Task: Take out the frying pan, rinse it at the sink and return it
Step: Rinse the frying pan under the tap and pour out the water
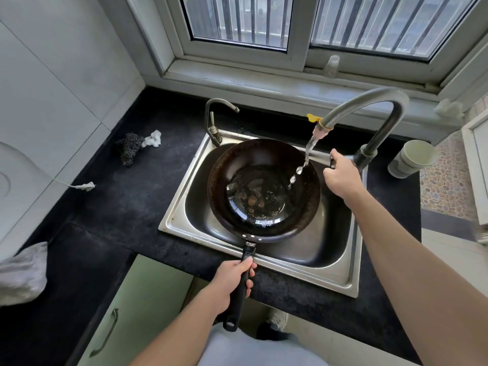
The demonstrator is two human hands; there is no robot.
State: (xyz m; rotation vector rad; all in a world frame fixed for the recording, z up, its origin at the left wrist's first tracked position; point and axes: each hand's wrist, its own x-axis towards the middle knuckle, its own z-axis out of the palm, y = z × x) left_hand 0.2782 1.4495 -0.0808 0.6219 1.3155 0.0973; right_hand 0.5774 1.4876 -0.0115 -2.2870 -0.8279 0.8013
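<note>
Left hand (232, 282) grips the frying pan (264, 191) handle over the sink (351, 265); right hand (340, 175) closes on the tap lever. Risk: one-handed hold tips as water pools, splashing the counter (126, 196).

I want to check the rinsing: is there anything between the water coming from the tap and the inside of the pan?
Nothing visible. The stream from the faucet falls straight into the frying pan, which the left hand holds over the sink. The right hand is beside it, on the faucet lever.
</note>
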